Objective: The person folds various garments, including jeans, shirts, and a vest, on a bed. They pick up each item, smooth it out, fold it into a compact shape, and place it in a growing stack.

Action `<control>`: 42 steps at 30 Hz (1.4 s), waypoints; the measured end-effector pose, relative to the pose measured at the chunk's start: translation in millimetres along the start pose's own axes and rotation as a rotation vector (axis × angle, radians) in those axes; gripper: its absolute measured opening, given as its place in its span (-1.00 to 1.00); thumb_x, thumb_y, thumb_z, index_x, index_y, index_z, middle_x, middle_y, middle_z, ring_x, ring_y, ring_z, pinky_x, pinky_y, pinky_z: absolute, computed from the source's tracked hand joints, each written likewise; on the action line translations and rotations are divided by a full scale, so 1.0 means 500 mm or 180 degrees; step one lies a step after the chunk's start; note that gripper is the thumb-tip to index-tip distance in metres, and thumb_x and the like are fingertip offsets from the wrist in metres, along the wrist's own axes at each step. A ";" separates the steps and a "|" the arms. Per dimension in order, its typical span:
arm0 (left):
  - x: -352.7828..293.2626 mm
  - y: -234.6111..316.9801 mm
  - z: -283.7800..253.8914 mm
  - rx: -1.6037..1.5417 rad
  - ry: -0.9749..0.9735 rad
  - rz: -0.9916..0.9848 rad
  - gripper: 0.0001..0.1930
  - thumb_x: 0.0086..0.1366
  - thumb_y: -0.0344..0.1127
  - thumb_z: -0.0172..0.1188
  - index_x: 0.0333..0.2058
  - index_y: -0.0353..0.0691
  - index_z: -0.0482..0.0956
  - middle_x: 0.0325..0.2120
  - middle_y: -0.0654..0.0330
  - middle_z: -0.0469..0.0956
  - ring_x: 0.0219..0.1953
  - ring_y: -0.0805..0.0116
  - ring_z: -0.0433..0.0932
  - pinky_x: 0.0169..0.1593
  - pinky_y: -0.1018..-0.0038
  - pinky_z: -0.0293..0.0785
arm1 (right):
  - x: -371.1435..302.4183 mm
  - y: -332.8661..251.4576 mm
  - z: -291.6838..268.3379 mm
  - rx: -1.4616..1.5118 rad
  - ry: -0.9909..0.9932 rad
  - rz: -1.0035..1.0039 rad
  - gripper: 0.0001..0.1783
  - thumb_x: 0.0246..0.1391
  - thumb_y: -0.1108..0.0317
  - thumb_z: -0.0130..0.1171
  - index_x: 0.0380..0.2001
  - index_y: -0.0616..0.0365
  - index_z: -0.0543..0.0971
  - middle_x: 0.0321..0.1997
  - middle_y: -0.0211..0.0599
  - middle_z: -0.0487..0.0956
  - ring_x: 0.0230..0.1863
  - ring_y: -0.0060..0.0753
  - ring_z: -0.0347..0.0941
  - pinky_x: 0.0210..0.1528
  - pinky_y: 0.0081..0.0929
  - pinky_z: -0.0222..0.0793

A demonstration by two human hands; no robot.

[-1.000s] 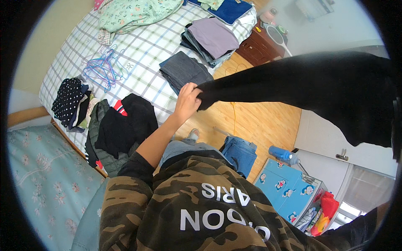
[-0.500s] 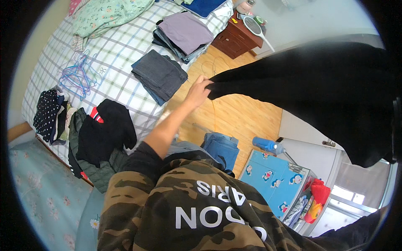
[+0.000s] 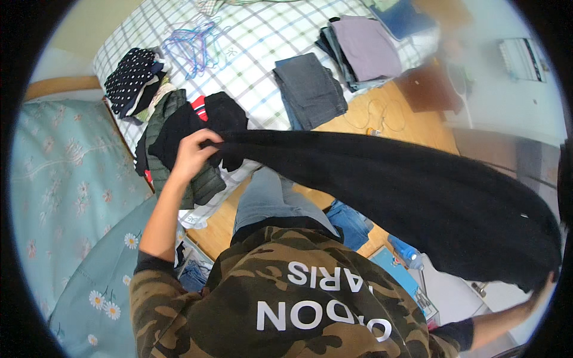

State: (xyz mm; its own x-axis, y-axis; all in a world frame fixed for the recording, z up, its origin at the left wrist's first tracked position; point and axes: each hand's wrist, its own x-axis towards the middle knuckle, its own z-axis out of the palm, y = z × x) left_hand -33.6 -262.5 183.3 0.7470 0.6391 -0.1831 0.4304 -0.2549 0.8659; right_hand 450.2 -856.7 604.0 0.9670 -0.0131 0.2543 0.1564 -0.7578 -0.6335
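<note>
A pair of black trousers (image 3: pixel 370 173) is stretched across in front of me, its narrow leg end to the left and its wide end to the right. My left hand (image 3: pixel 194 154) is closed on the leg end, above a heap with a black garment (image 3: pixel 230 110) and a dark green quilted jacket (image 3: pixel 206 188) at the bed's edge. At the right rim my right hand (image 3: pixel 542 293) is up against the lower corner of the wide end; its fingers are mostly hidden by the cloth and the rim.
On the checked bed (image 3: pixel 256 36) lie folded grey jeans (image 3: pixel 310 89), a stack topped by mauve trousers (image 3: pixel 367 48), several hangers (image 3: pixel 194 45) and a polka-dot garment (image 3: pixel 128 77). Blue jeans (image 3: pixel 349 224) and a blue bottle (image 3: pixel 407 252) are below the trousers. A brown bedside cabinet (image 3: pixel 427 89) stands beyond.
My left hand has drawn the leg end leftward and nearer, from over the floor to the clothes heap. The trousers now hang lower, and my right hand has come into view. The view has turned.
</note>
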 end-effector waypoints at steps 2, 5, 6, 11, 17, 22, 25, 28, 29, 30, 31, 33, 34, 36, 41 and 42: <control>-0.049 -0.048 -0.076 -0.0859 0.0930 -0.0491 -0.80 -0.14 -0.64 0.15 -0.47 -0.27 0.47 -0.41 0.29 0.46 -0.30 0.51 0.43 -0.22 0.59 0.33 | 0.031 0.087 0.113 0.0767 -0.0349 0.0492 -0.41 0.00 0.09 0.07 0.01 0.27 0.32 0.02 -0.10 0.36 0.01 -0.17 0.28 0.06 -0.21 0.15; -0.098 -0.140 -0.219 -0.0562 0.0810 -0.1329 -0.88 -0.01 -0.53 0.17 -0.43 -0.24 0.48 -0.47 0.36 0.47 -0.40 0.59 0.41 -0.27 0.63 0.32 | 0.025 0.164 0.345 0.1237 -0.1224 0.0568 -0.45 -0.04 0.17 0.15 -0.04 0.31 0.33 -0.05 -0.17 0.40 -0.03 -0.27 0.30 0.05 -0.31 0.18; -0.097 -0.175 -0.263 -0.0024 0.0576 -0.1322 -0.92 0.05 -0.47 0.16 -0.42 -0.25 0.49 -0.48 0.37 0.48 -0.44 0.61 0.40 -0.28 0.64 0.32 | 0.018 0.163 0.432 0.1518 -0.1374 0.0787 -0.46 -0.04 0.20 0.17 -0.06 0.32 0.33 -0.07 -0.19 0.41 -0.05 -0.31 0.31 0.04 -0.35 0.19; -0.028 -0.373 -0.423 0.0408 -0.0250 -0.2003 -0.87 0.03 -0.39 0.20 -0.47 -0.34 0.50 -0.55 0.34 0.47 -0.49 0.56 0.39 -0.35 0.56 0.32 | -0.038 0.058 0.872 0.0984 -0.2699 0.0790 -0.50 -0.03 0.23 0.17 -0.08 0.32 0.34 -0.10 -0.22 0.42 -0.07 -0.36 0.32 -0.01 -0.44 0.21; 0.141 -0.697 -0.392 0.1969 -0.0325 -0.2343 -0.68 -0.05 -0.17 0.28 -0.52 -0.36 0.50 -0.66 0.09 0.45 -0.57 0.35 0.42 -0.42 0.41 0.31 | -0.197 0.039 1.456 0.0398 -0.3452 0.0532 -0.51 -0.04 0.18 0.17 -0.11 0.29 0.38 -0.14 -0.23 0.44 -0.12 -0.36 0.36 -0.04 -0.48 0.22; 0.196 -0.840 -0.355 0.1302 0.0537 -0.2481 -0.68 0.04 -0.14 0.25 -0.43 -0.31 0.49 -0.60 0.24 0.46 -0.57 0.44 0.39 -0.46 0.47 0.29 | -0.276 0.087 1.661 0.0129 -0.2904 0.0435 -0.47 -0.05 0.13 0.16 -0.08 0.27 0.37 -0.09 -0.17 0.41 -0.06 -0.29 0.33 0.00 -0.43 0.19; 0.152 -0.836 -0.345 -0.0183 0.0941 -0.3339 -0.63 0.05 -0.20 0.26 -0.22 -0.28 0.43 -0.34 0.25 0.51 -0.39 0.43 0.45 -0.30 0.53 0.35 | -0.274 0.117 1.646 -0.0016 -0.2825 0.0444 -0.45 -0.05 0.10 0.15 -0.07 0.25 0.36 -0.06 -0.13 0.40 -0.03 -0.25 0.31 0.02 -0.40 0.17; 0.103 -0.823 -0.315 -0.1460 0.0928 -0.3098 -0.58 0.06 -0.23 0.24 -0.12 -0.30 0.41 -0.24 0.19 0.50 -0.22 0.39 0.44 -0.11 0.52 0.31 | -0.278 0.132 1.628 -0.0066 -0.2847 0.0474 -0.43 -0.05 0.06 0.14 -0.05 0.23 0.35 -0.03 -0.09 0.38 0.00 -0.21 0.30 0.05 -0.36 0.15; 0.102 -0.819 -0.304 -0.1354 0.1046 -0.3079 -0.58 0.06 -0.23 0.24 -0.13 -0.31 0.43 -0.24 0.20 0.50 -0.23 0.36 0.45 -0.11 0.50 0.32 | -0.285 0.131 1.628 -0.0064 -0.2881 0.0518 -0.42 -0.05 0.05 0.13 -0.05 0.23 0.35 -0.02 -0.08 0.37 0.02 -0.20 0.29 0.06 -0.35 0.14; 0.105 -0.810 -0.292 -0.1344 0.1107 -0.3076 -0.58 0.06 -0.24 0.24 -0.13 -0.31 0.44 -0.25 0.21 0.50 -0.25 0.32 0.46 -0.12 0.49 0.32 | -0.291 0.124 1.628 -0.0066 -0.2841 0.0579 -0.41 -0.05 0.04 0.13 -0.04 0.22 0.35 -0.01 -0.06 0.37 0.03 -0.19 0.29 0.06 -0.34 0.13; 0.107 -0.789 -0.281 -0.0735 0.1301 -0.2968 -0.59 0.04 -0.24 0.25 -0.17 -0.35 0.46 -0.31 0.18 0.53 -0.29 0.32 0.47 -0.15 0.50 0.33 | -0.300 0.113 1.629 -0.0031 -0.2942 0.0607 -0.41 -0.03 0.05 0.12 -0.04 0.27 0.35 -0.01 -0.09 0.37 0.03 -0.24 0.28 0.07 -0.39 0.12; 0.133 -0.726 -0.264 0.1769 0.1337 -0.2254 -0.62 0.10 -0.13 0.16 -0.32 -0.40 0.44 -0.46 -0.08 0.51 -0.38 0.07 0.49 -0.28 0.33 0.35 | -0.318 0.081 1.630 0.0004 -0.2988 0.0736 -0.41 0.00 0.08 0.11 -0.04 0.36 0.35 0.00 -0.14 0.38 0.03 -0.35 0.26 0.09 -0.48 0.08; 0.146 -0.677 -0.247 0.2691 0.1363 -0.2283 -0.60 0.12 -0.08 0.13 -0.38 -0.41 0.42 -0.51 -0.16 0.48 -0.40 -0.04 0.48 -0.33 0.25 0.34 | -0.324 0.062 1.623 -0.0315 -0.2964 0.0499 -0.41 0.00 0.10 0.11 -0.04 0.37 0.35 -0.01 -0.16 0.39 0.02 -0.37 0.26 0.09 -0.50 0.08; 0.184 -0.566 -0.189 0.2320 0.1507 -0.2073 -0.60 0.14 -0.04 0.09 -0.48 -0.35 0.36 -0.66 -0.13 0.42 -0.57 -0.16 0.40 -0.47 0.14 0.28 | -0.331 0.026 1.603 -0.0969 -0.2872 0.0039 -0.43 0.00 0.13 0.12 -0.05 0.39 0.34 -0.02 -0.20 0.39 0.00 -0.41 0.26 0.08 -0.53 0.08; 0.321 -0.364 0.093 0.1002 0.0777 -0.1714 -0.62 0.11 -0.09 0.13 -0.53 -0.38 0.37 -0.70 -0.16 0.41 -0.55 -0.15 0.46 -0.53 0.17 0.35 | -0.345 0.020 1.577 -0.0103 -0.2555 0.0525 -0.49 -0.05 0.14 0.20 -0.17 0.38 0.42 -0.18 -0.29 0.44 -0.17 -0.49 0.32 -0.10 -0.57 0.19; 0.354 -0.352 0.160 0.0863 0.0530 -0.1637 -0.62 0.13 -0.08 0.11 -0.42 -0.39 0.38 -0.67 -0.17 0.43 -0.53 -0.14 0.48 -0.52 0.16 0.37 | -0.347 0.032 1.580 0.0297 -0.2566 0.0748 -0.49 -0.06 0.12 0.20 -0.23 0.41 0.47 -0.25 -0.29 0.48 -0.23 -0.53 0.34 -0.17 -0.61 0.21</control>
State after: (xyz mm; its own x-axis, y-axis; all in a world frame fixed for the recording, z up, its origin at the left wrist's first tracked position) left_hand 63.4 -162.9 -38.6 0.3289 0.8288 -0.4526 0.8455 -0.0450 0.5321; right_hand 443.9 -351.1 -27.6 0.8183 0.3328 -0.4686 -0.0852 -0.7361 -0.6715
